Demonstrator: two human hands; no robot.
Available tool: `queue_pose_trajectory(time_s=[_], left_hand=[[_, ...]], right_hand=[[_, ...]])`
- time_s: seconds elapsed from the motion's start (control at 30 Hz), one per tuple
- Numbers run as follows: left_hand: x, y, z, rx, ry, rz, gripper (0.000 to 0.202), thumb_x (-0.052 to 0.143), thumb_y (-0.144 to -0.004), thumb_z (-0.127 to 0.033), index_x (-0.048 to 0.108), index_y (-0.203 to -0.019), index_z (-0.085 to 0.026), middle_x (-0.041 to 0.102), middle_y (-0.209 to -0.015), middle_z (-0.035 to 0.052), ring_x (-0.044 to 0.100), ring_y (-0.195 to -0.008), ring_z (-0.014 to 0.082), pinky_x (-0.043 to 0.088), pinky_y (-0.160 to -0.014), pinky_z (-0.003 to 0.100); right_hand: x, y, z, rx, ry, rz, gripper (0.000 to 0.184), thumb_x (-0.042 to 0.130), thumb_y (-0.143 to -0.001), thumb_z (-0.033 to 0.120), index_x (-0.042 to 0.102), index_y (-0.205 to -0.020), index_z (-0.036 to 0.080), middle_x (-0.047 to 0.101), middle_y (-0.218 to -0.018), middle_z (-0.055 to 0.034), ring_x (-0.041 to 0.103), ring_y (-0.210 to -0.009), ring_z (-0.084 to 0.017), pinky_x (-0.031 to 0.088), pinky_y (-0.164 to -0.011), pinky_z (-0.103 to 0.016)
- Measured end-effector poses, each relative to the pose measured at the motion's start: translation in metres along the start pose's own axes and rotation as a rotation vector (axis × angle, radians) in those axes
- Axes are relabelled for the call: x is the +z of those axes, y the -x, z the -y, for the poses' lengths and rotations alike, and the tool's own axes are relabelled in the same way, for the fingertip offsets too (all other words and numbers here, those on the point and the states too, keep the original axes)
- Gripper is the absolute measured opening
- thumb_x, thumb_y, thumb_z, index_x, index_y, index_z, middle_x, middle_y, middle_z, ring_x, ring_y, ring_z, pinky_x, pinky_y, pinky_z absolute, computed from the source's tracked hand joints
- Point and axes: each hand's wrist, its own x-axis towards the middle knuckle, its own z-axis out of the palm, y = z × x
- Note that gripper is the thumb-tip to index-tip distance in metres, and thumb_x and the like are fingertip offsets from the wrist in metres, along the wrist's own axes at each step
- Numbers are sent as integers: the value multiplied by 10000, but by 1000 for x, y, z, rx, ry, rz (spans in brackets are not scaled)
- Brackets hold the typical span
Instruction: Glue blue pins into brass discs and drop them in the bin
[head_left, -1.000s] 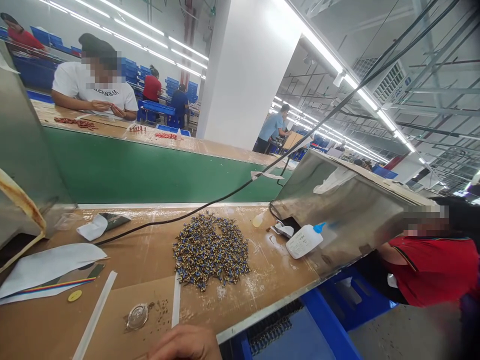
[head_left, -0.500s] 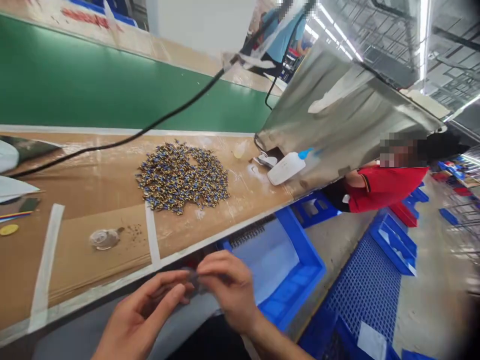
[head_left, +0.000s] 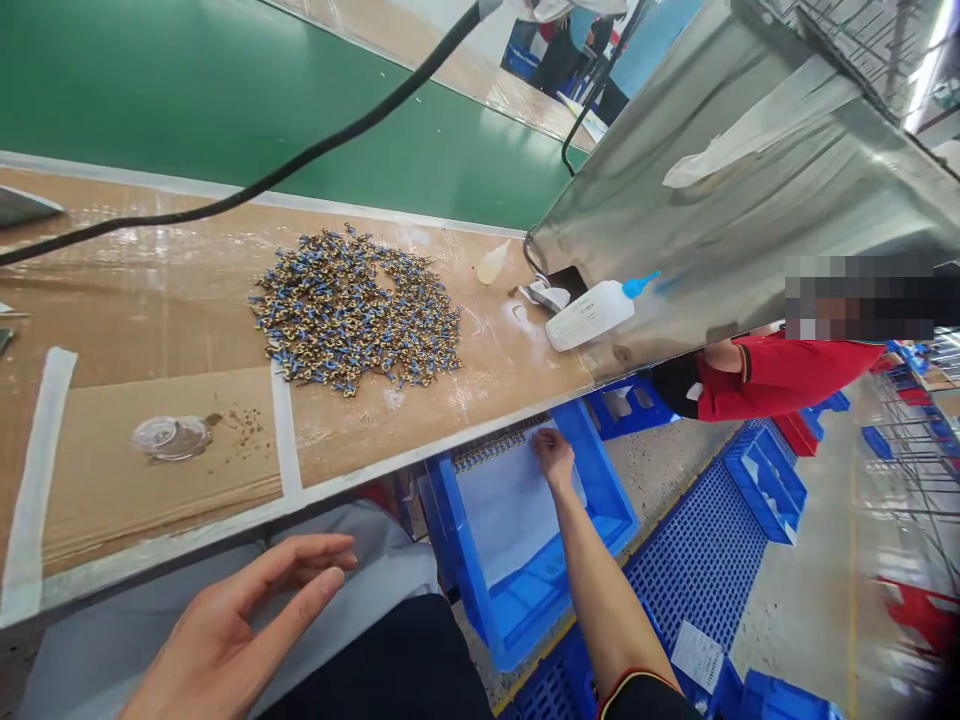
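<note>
My left hand [head_left: 232, 625] hovers open over my lap below the bench edge, fingers stretched out and holding nothing. My right hand [head_left: 553, 455] reaches down into a blue bin [head_left: 525, 600] beside my seat. Its fingers are bent onto a white sheet [head_left: 510, 500] lying in the bin, close to a row of dark parts [head_left: 495, 447] at the bin's far edge. I cannot make out anything held in it. A heap of small blue and brass parts [head_left: 352, 310] lies on the cardboard-covered bench [head_left: 150, 330].
A white glue bottle with a blue tip [head_left: 592, 312] lies by a slanted metal chute [head_left: 735, 200]. A clear round dish [head_left: 172, 437] sits on the bench. A black cable [head_left: 247, 185] crosses above the green conveyor [head_left: 225, 110]. A person in red [head_left: 772, 375] sits right. Blue crates [head_left: 772, 480] cover the floor.
My view tilted down. Both hands were together in front of me half a second ago; now the right has reached out into the blue bin and the left stays over my lap, open.
</note>
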Motion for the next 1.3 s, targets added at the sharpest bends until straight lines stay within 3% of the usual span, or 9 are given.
queue_pose_trajectory(time_s=[0.17,0.4,0.6,0.77,0.9,1.0,1.07,1.2,1.3], left_hand=[[-1,1,4,-50,-52,36,426,775,-1021,-676,898,-1307,-385,918,-1247,29,896,-1158,313,730,-1005,344],[-3,0,0,-69,-24,66,444,765,-1030,-675,891,-1320,-363,914,-1257,38,884,-1186,319,717,-1048,358],[4,7,-23,-155,40,-20,479,773,-985,-740,901,-1244,-358,915,-1227,21,872,-1172,305,697,-1020,321],[7,11,-30,-161,72,-63,477,804,-960,-725,905,-1196,-323,916,-1184,26,864,-1130,296,672,-968,288],[4,10,-16,-103,79,-53,449,781,-983,-703,912,-1170,-316,920,-1136,24,875,-1057,278,672,-938,268],[2,11,-15,-102,94,-70,410,781,-990,-677,915,-1156,-326,917,-1120,18,872,-1053,273,666,-935,263],[1,12,-22,-112,111,-83,387,778,-998,-657,917,-1147,-328,913,-1117,19,863,-1063,277,663,-953,275],[-5,19,-38,-80,112,-91,387,774,-994,-649,924,-1144,-325,913,-1114,38,865,-1070,303,686,-947,310],[-18,29,-30,-79,90,-131,402,777,-998,-673,913,-1191,-348,918,-1157,29,876,-1100,300,696,-972,304]], right_hand=[[9,-19,-21,-43,75,27,333,779,-1129,468,753,-1262,163,782,-1204,-68,778,-1021,-196,699,-941,-390],[11,-17,-29,-63,98,18,348,762,-1137,484,756,-1282,167,783,-1239,-77,779,-1065,-211,695,-980,-414],[9,-10,-14,-57,43,28,359,761,-1136,500,758,-1284,173,781,-1264,-81,778,-1084,-215,697,-983,-412],[1,9,18,-77,-29,-2,398,758,-1132,551,765,-1173,155,793,-1092,-49,780,-946,-185,691,-909,-379],[-23,51,67,-171,-92,-202,479,677,-1152,632,747,-1094,162,749,-910,-13,706,-755,-153,632,-782,-320],[-35,93,130,-320,-148,-325,560,504,-1195,674,744,-1225,169,757,-905,-43,693,-758,-185,583,-767,-319],[-32,118,183,-459,-158,-240,510,544,-1189,637,757,-1305,188,787,-994,-67,735,-864,-205,609,-842,-332],[0,142,285,-757,-74,146,305,698,-1139,514,860,-1233,273,831,-1206,-85,777,-1160,-254,628,-1066,-388],[24,140,325,-884,3,266,265,642,-1165,408,866,-1239,287,823,-1205,-74,768,-1146,-241,603,-1064,-376]])
